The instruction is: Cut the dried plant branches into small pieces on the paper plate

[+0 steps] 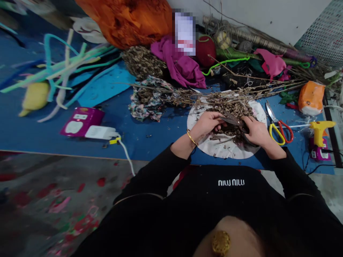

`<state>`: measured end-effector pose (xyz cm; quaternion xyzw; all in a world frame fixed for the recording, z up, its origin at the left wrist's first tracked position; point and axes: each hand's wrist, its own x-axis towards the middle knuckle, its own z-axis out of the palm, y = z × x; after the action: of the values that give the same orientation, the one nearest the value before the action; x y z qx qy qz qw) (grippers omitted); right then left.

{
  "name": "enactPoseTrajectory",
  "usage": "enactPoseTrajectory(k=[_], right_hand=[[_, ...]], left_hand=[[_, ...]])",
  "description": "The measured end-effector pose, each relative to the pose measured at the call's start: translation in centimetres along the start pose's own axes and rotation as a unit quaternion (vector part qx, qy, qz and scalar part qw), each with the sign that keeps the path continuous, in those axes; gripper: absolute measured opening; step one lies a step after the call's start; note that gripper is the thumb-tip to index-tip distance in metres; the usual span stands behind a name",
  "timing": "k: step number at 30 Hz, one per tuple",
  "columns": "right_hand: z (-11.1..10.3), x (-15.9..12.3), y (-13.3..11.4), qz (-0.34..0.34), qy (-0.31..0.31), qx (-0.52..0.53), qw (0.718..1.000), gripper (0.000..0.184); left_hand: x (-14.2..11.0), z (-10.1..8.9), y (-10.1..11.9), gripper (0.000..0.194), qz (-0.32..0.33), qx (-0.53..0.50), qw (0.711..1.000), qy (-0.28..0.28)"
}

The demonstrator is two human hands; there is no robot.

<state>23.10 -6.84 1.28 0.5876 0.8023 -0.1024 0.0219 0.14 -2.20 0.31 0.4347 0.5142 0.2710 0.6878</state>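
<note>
My right hand (255, 131) is wrapped round the handles of dark scissors (233, 120), whose blades point left. Close to the blade tips, my left hand (209, 125) has its fingers pinched together, and what they hold is too small to make out. Both hands are over a round white cloth (197, 123) strewn with dried brown plant bits (232, 107). Long dried stems (184, 97) lie across the far side of the cloth.
Yellow-and-red-handled scissors (280, 130) and a yellow glue gun (319, 130) lie on the right. Leftward are a purple box (81, 121), a white power adapter (100, 132) and coloured strips (59, 71). Fabrics, including an orange bundle (128, 21), line the back of the blue table (134, 142).
</note>
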Motion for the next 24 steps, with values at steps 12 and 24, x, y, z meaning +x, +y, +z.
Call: enactPoseTrajectory(k=[12,24], right_hand=[[-0.35,-0.13,0.01,0.004,-0.004,0.016,1.0,0.057],[0.1,-0.04,-0.15,0.016,0.026,0.051,0.998,0.056]], left_hand=[[0.0,-0.05,-0.14,0.019,0.017,-0.023,1.0,0.011],[-0.13,0.15,0.0,0.014,0.001,-0.028,1.0,0.008]])
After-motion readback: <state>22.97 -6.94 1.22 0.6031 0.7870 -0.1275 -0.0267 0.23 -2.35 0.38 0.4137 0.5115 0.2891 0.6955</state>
